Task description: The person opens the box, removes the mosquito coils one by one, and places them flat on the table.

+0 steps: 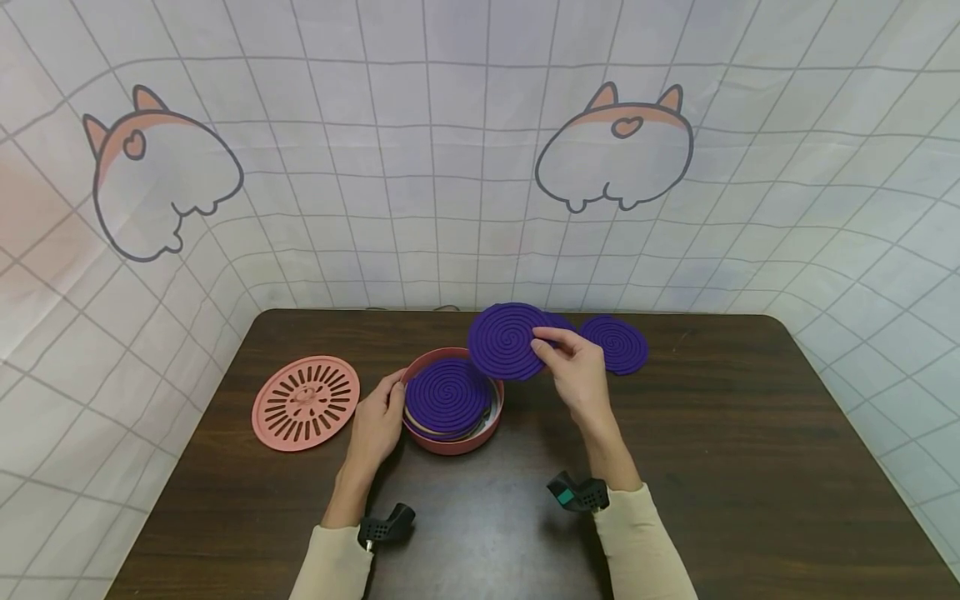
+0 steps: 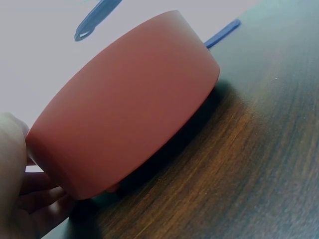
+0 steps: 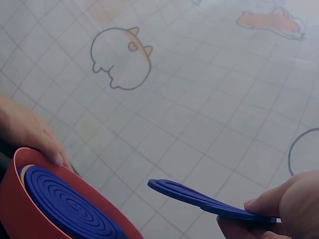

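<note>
A round pink box (image 1: 450, 447) holds a stack with a purple spiral coaster (image 1: 447, 396) on top. My left hand (image 1: 377, 425) grips the box at its left side, fingers below the rim and thumb at the edge; in the left wrist view the box's smooth outer wall (image 2: 124, 94) fills the middle. Between thumb and fingers, my right hand (image 1: 581, 375) pinches another purple spiral coaster (image 1: 506, 342) by its right edge. That coaster is in the air, just beyond and right of the box, and appears nearly edge-on in the right wrist view (image 3: 189, 194).
To the left on the dark wooden table (image 1: 712, 467) lies a pink slotted disc (image 1: 307, 402). A purple coaster (image 1: 617, 346) lies at the back right, and another (image 1: 561, 321) shows partly behind the held one. A white gridded curtain (image 1: 480, 208) hangs behind the table.
</note>
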Demonstrator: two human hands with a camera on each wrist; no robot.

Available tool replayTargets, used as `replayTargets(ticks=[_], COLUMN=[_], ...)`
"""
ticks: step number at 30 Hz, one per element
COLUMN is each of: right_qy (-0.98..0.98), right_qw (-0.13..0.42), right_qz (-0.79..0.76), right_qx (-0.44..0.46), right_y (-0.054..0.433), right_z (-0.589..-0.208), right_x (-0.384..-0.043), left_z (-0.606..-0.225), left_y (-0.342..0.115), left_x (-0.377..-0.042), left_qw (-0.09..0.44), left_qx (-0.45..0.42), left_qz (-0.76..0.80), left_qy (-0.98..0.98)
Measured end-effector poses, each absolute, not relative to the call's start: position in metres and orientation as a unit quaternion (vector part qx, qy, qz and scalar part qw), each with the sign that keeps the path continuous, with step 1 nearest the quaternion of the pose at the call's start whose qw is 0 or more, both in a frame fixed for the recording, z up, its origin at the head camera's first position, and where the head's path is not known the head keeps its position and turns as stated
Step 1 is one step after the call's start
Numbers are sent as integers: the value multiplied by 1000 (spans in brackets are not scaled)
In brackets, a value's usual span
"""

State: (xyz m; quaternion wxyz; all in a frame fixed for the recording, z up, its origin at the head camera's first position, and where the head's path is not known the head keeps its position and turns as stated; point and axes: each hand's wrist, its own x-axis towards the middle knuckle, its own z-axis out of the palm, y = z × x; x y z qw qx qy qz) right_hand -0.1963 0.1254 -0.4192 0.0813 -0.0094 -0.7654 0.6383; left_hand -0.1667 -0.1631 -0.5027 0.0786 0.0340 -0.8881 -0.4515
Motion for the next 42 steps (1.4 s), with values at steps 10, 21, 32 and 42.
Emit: replayTargets(ticks=[10,21,32,42], right_qy=[-757,-773,-785,-781], right_qw=[80,96,96,110], right_qz=[648,627,612,614], right_qx=[-18,-16,-25,-29], right_y=[126,137,153,164], right_z=[-418,-417,-420,-423], right_x=[-194,-195,-198,-199], left_z=[-507,-504,-505,-504], left_y=[-162,-165,-166,-167], left_x=[-168,-168,-170,-169], left_qw=[80,65,72,67], left_qx=[36,38,36,40], left_qz=[-454,-459,-460,-463], left_qy=[-887,-885,-884,-883])
